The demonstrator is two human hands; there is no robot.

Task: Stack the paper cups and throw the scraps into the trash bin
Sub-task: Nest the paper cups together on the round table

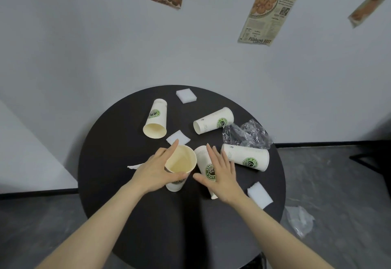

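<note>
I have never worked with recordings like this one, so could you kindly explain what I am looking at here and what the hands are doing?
There is no machine: one camera worn on a person's head looks down at a round black table. The left hand grips an upright paper cup. The right hand, fingers straight, reaches over a cup lying on its side. Three more cups lie tipped over, among white foam pieces and crumpled clear plastic.

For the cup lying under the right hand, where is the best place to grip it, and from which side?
Probably around the mid-body, from above. The lying cup rests on its side beside the upright cup gripped by the left hand, so its round wall faces up. The right hand hovers there, fingers spread.
</note>
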